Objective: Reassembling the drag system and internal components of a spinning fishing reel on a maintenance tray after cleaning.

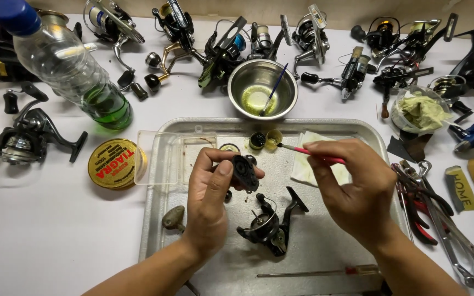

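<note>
My left hand (207,192) pinches the small black rigid reel side-plate (244,172) by its edges above the dented metal tray (325,241), light but greasy I'd guess, while at three o'clock my right hand (352,192) grips a thin red-handled brush (308,152).

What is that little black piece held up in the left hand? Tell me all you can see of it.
The black piece is a small, flattish, rounded cover, seemingly plastic or painted metal, with a few small holes in its face. The left hand pinches it between thumb and fingers, tilted on edge above the metal tray. It hangs just over the stripped black reel body lying on the tray, not touching it. The right hand's red-handled brush points toward it, tip apart from it.
</note>
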